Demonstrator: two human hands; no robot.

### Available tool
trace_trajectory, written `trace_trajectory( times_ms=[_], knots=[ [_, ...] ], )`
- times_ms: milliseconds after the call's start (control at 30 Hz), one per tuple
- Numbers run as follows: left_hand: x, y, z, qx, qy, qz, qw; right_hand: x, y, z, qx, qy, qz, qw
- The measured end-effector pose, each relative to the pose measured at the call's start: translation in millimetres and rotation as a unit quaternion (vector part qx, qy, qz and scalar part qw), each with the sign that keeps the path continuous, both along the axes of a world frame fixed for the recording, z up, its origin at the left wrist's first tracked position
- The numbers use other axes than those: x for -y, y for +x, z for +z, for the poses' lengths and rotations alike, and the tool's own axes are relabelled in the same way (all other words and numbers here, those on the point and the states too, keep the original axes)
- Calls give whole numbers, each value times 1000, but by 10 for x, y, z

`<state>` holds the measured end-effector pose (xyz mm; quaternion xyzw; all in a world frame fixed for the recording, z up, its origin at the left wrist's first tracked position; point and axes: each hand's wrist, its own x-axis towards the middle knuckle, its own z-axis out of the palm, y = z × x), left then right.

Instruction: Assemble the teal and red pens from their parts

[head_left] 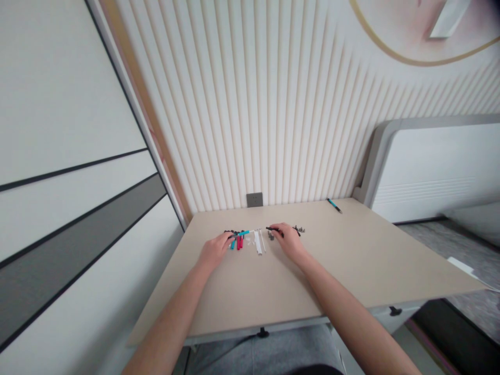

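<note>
Both my arms reach over a beige table [351, 260]. My left hand [214, 250] is closed, its fingertips on a teal pen part [242, 233] at a small pile of teal, red and black pen pieces [236, 239]. My right hand [288, 240] is closed around a thin black pen piece [272, 228]. Between the hands lie a few white tube pieces [259, 241]. A cluster of tiny dark parts [300, 228] sits just right of my right hand.
A whole teal pen [335, 205] lies near the table's far edge at the right. A grey wall socket [254, 199] sits in the ribbed wall behind the table. A white bed headboard [433, 172] stands to the right.
</note>
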<state>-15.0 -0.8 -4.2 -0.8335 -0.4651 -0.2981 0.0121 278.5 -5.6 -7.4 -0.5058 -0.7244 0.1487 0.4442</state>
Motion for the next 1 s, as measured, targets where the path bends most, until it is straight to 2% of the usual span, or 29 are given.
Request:
trace_trajectory(
  times_ms=[233, 767, 1000],
  knots=[
    [-27, -12, -50, -6, 3, -8, 1000, 36, -21, 33, -1, 25, 20, 999],
    [0, 5, -28, -2, 1, -17, 1000, 29, -33, -1, 8, 24, 31, 999],
    [-14, -5, -54, -38, 19, -43, 998, 79, -51, 50, 14, 25, 46, 999]
  ],
)
